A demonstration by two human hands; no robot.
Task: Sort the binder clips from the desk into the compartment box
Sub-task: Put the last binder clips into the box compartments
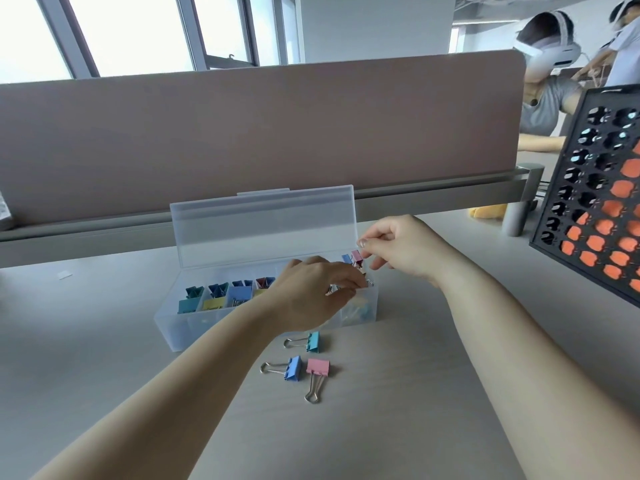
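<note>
A clear compartment box (180,327) stands on the desk with its lid (263,223) up; several coloured binder clips fill its left compartments. My left hand (311,292) reaches over the box's right end, its fingers pinched on a clip with silver handles (334,289). My right hand (398,247) hovers at the box's far right corner and pinches the handle of a pink clip (357,257). On the desk in front of the box lie a teal clip (311,341), a blue clip (292,368) and a pink clip (318,368).
A brown partition (263,133) runs behind the box. At the right leans a black perforated board (595,188) with orange pieces. A person wearing a headset sits beyond the partition at the far right.
</note>
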